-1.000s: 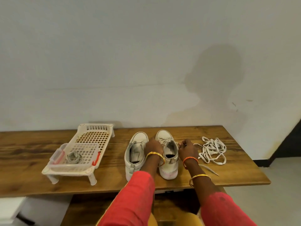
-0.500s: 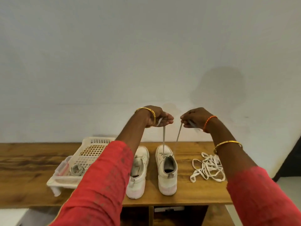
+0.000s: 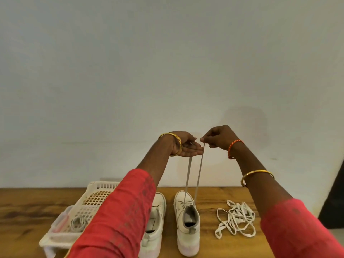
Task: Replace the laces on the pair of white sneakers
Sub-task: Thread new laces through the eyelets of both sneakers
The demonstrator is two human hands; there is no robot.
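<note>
Two white sneakers stand side by side on the wooden table [image 3: 28, 207], heels toward me. The left sneaker [image 3: 155, 220] is partly hidden by my red sleeve and shows no lace. The right sneaker [image 3: 188, 229] still carries a grey lace [image 3: 199, 174], whose two ends are pulled up taut above it. My left hand [image 3: 186, 146] holds one end, palm turned up. My right hand [image 3: 219, 136] pinches the other end between thumb and fingertips. Both hands are raised high and almost touch. A loose pile of white laces [image 3: 235, 222] lies right of the shoes.
A white plastic basket [image 3: 96, 194] stands left of the sneakers, with a coiled grey lace [image 3: 79, 222] and a small clear box with red clips [image 3: 61, 222] in it. A plain wall rises behind the table. Floor shows past the table's right end.
My hands rose from the right sneaker, drawing both grey lace ends up taut. Since half a second ago they have moved closer together and the left palm has turned up.
</note>
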